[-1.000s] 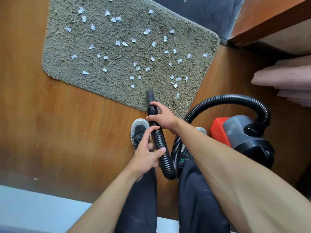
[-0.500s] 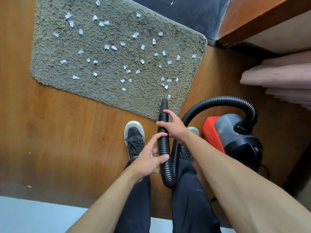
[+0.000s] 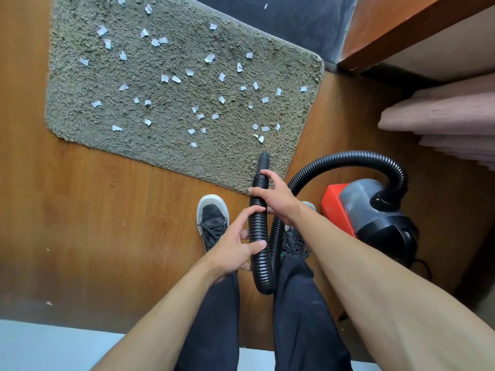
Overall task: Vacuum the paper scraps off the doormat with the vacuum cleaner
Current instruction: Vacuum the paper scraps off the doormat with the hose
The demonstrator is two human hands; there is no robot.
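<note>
Paper scraps (image 3: 164,78) are seen scattered across the doormat (image 3: 227,151), ahead of both hands and mostly to their left. The black ribbed hose (image 3: 257,228) is gripped by the right hand (image 3: 277,197) just behind its smooth nozzle (image 3: 263,159), which is pointed over the doormat's near edge; contact with the pile cannot be told. Lower down, the hose is clasped between thumb and fingers of the left hand (image 3: 234,250). The vacuum cleaner (image 3: 375,207) is set on the wooden floor (image 3: 93,210), right of the right hand.
</note>
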